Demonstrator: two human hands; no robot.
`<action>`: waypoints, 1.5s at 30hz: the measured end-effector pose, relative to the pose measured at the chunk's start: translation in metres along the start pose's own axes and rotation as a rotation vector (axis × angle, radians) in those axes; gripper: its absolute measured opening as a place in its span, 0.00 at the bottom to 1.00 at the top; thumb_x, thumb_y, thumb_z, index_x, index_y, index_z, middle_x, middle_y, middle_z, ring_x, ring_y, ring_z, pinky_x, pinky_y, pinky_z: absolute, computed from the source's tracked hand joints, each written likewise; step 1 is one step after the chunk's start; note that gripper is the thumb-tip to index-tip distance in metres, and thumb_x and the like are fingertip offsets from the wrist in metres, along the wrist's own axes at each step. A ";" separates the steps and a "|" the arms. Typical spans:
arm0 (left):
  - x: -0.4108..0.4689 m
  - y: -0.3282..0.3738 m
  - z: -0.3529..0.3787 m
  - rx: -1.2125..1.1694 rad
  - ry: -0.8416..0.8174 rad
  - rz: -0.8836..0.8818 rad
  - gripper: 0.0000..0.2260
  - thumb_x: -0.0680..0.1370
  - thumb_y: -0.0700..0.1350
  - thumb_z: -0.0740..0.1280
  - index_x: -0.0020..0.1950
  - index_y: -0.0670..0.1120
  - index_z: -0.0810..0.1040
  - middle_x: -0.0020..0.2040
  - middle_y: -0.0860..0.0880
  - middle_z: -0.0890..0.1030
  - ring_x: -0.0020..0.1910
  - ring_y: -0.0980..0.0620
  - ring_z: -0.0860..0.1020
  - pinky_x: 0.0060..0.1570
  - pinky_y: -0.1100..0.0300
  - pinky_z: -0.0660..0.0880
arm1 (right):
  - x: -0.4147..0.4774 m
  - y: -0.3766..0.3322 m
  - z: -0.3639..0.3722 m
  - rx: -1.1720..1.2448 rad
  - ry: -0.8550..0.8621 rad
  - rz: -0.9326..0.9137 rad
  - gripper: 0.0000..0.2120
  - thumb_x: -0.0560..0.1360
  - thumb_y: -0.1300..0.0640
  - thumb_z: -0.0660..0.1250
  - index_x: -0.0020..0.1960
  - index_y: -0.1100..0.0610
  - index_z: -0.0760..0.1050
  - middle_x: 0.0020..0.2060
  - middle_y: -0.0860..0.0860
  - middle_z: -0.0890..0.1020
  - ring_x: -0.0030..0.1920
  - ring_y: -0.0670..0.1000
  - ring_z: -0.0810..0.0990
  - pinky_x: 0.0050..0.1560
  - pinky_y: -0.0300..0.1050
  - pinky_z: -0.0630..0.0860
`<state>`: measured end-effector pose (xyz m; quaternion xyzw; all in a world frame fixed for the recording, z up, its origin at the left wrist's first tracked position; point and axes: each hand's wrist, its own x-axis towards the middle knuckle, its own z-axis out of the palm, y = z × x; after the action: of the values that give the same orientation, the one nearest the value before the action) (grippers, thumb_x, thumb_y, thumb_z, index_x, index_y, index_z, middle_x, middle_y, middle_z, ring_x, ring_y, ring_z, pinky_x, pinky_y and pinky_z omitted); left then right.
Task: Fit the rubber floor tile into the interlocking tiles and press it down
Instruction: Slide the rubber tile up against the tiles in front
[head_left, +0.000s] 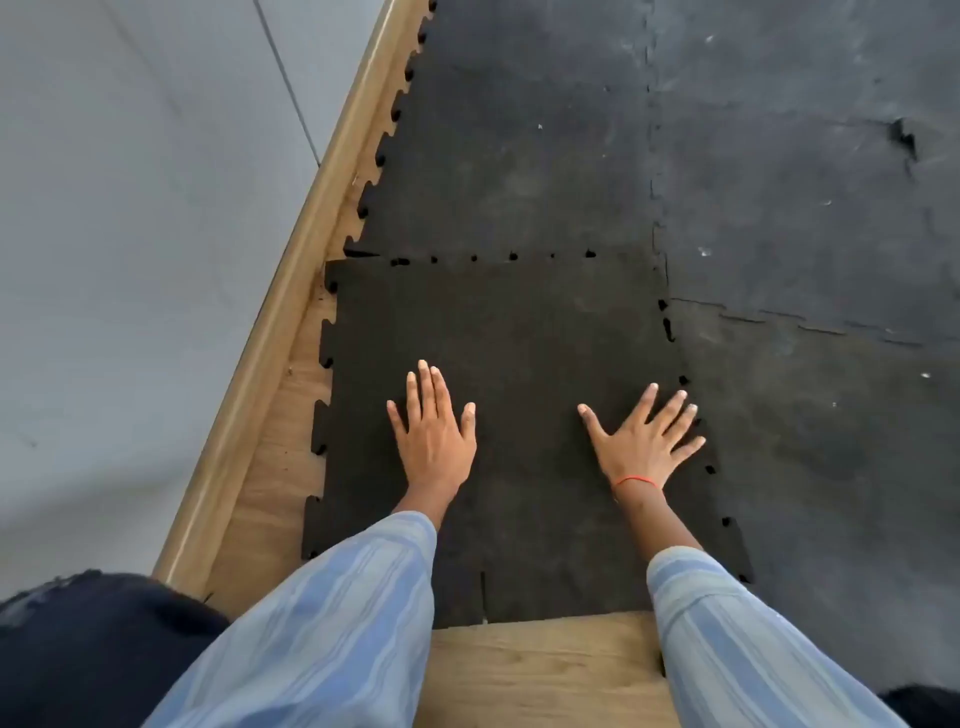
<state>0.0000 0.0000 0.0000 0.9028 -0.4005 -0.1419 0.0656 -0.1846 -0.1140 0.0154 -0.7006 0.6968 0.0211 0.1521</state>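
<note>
A dark rubber floor tile (519, 332) with toothed edges lies flat in the corner formed by the laid interlocking tiles (519, 156), one beyond it and one to its right (831, 457). Small gaps show along the far seam and the right seam. My left hand (434, 434) rests palm down on the tile's near middle, fingers together. My right hand (644, 441) lies flat with fingers spread near the tile's right seam. Neither hand holds anything.
A wooden floor (535, 670) shows at the near edge and in a strip on the left. A wooden skirting board (291, 291) runs along a grey wall (130, 208) on the left. My dark-clothed knee (93, 649) is at the lower left.
</note>
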 end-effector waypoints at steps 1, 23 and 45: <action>0.001 -0.004 0.002 0.017 -0.008 -0.042 0.31 0.82 0.59 0.46 0.79 0.44 0.43 0.80 0.47 0.44 0.78 0.47 0.44 0.74 0.42 0.46 | 0.002 0.003 0.000 -0.035 -0.011 0.042 0.51 0.68 0.24 0.52 0.78 0.56 0.46 0.78 0.61 0.46 0.77 0.62 0.43 0.72 0.68 0.41; 0.030 -0.054 -0.018 -0.126 -0.005 -0.511 0.56 0.61 0.79 0.60 0.79 0.50 0.47 0.75 0.31 0.51 0.73 0.29 0.51 0.70 0.35 0.51 | 0.000 0.017 -0.019 -0.191 -0.011 0.077 0.61 0.59 0.18 0.50 0.78 0.58 0.46 0.72 0.62 0.62 0.71 0.61 0.61 0.71 0.63 0.56; 0.034 -0.087 -0.030 0.000 -0.043 -0.348 0.54 0.62 0.80 0.56 0.79 0.50 0.48 0.74 0.35 0.57 0.72 0.33 0.58 0.70 0.39 0.59 | -0.053 0.007 -0.001 -0.064 -0.025 0.222 0.58 0.60 0.22 0.61 0.77 0.59 0.53 0.69 0.66 0.63 0.68 0.67 0.62 0.71 0.66 0.51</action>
<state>0.0922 0.0335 0.0017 0.9553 -0.2396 -0.1703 0.0316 -0.1928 -0.0623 0.0283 -0.6234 0.7671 0.0688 0.1349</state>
